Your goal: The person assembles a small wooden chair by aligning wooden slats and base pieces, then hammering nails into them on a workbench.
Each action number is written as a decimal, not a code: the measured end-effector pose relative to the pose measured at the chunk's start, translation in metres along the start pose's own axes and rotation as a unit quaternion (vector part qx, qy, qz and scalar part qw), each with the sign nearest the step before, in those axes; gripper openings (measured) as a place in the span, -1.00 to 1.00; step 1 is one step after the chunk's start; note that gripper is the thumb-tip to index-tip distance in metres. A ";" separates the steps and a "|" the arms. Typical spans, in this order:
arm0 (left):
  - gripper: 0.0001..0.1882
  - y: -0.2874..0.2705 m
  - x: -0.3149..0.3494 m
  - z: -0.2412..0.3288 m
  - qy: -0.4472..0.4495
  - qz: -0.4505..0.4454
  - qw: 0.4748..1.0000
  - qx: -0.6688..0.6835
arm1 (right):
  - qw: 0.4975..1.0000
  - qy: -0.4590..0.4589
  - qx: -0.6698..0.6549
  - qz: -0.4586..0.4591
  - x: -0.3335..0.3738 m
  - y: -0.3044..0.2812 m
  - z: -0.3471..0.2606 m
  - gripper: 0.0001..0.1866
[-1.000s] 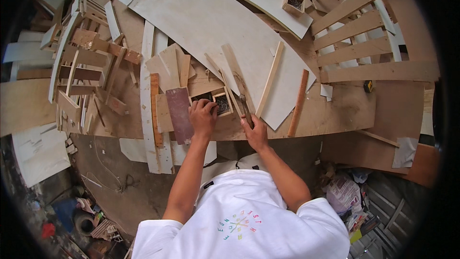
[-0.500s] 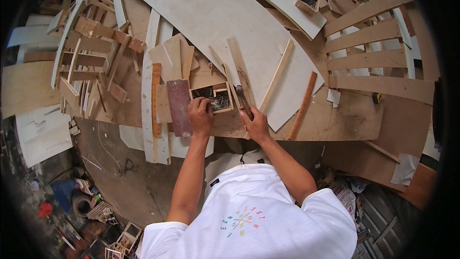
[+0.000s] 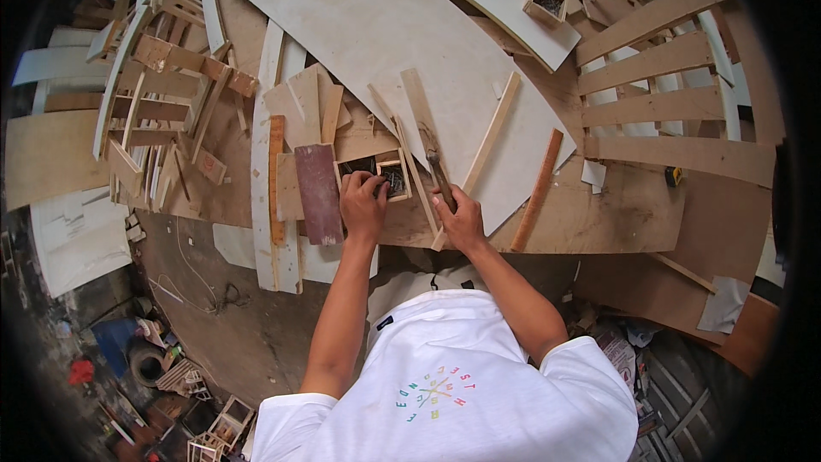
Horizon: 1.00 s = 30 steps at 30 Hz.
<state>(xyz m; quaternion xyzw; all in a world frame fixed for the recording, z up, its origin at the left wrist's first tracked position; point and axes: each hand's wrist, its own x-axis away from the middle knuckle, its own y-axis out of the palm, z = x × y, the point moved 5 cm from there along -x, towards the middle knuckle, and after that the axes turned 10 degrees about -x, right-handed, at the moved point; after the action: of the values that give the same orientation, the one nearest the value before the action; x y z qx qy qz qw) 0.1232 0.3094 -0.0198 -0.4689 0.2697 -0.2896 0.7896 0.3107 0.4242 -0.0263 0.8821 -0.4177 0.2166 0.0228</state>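
Observation:
My right hand (image 3: 462, 219) is wrapped round the handle of a hammer (image 3: 441, 180), whose dark head points away from me over the table. The fingers of my left hand (image 3: 363, 207) are bent together at the near side of a small divided wooden box (image 3: 406, 173). Dark nails (image 3: 394, 178) lie in the box. Anything between those fingertips is too small or hidden to make out. A maroon board (image 3: 318, 195) lies just left of the box, and thin wooden strips (image 3: 421, 111) lie between the box and the hammer and beyond it.
A large pale curved panel (image 3: 368, 26) covers much of the wooden table (image 3: 616, 218). Slatted wooden frames (image 3: 654, 107) stand at the right, with more frame pieces (image 3: 175, 56) at the left. Another nail box (image 3: 546, 2) sits far right. An orange-brown strip (image 3: 539, 190) lies near the front edge.
My left hand has shifted slightly right and its fingers have drawn together at the box. The hammer has tilted a little, and its head has moved slightly right in my right hand.

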 end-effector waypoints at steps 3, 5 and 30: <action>-0.87 0.003 -0.005 0.002 -0.016 -0.003 1.000 0.005 | 1.000 -0.001 -0.007 -0.001 -0.001 -0.002 -0.001 -0.75; -0.88 0.005 -0.006 0.000 -0.027 -0.007 1.000 0.008 | 1.000 -0.006 -0.006 0.000 -0.002 -0.002 0.000 -0.76; -0.78 -0.016 0.012 -0.023 -0.222 0.017 0.967 0.123 | 0.997 -0.027 0.056 -0.034 -0.020 0.008 -0.018 -0.74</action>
<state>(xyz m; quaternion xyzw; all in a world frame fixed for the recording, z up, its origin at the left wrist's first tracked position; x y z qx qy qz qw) 0.1125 0.2813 -0.0166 -0.4161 0.0580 -0.1958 0.8861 0.2873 0.4379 -0.0196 0.9012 -0.3750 0.2153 -0.0305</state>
